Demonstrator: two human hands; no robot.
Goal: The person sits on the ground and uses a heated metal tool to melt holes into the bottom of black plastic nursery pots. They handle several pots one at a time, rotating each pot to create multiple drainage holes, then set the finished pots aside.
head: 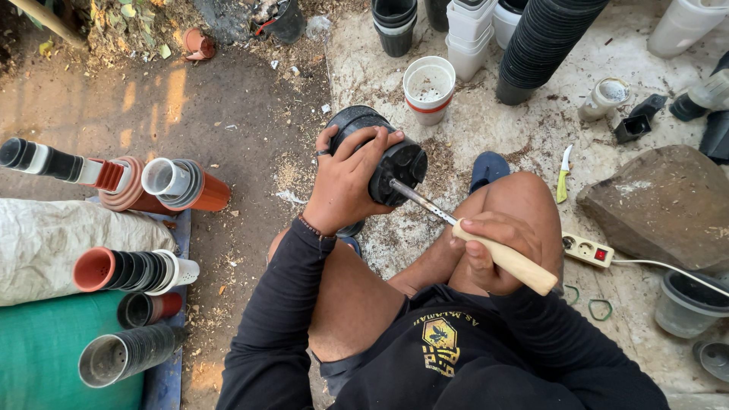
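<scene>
While the left hand (345, 182) grips a black plastic pot (383, 156) on its side above the knees, the right hand (486, 254) clenches a wooden-handled metal tool (471, 231), tip touching the pot's base

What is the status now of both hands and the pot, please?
Left hand grips black plastic pot, held on its side. Right hand holds wooden-handled metal tool, tip against pot base. Nothing between tool and pot.
</scene>
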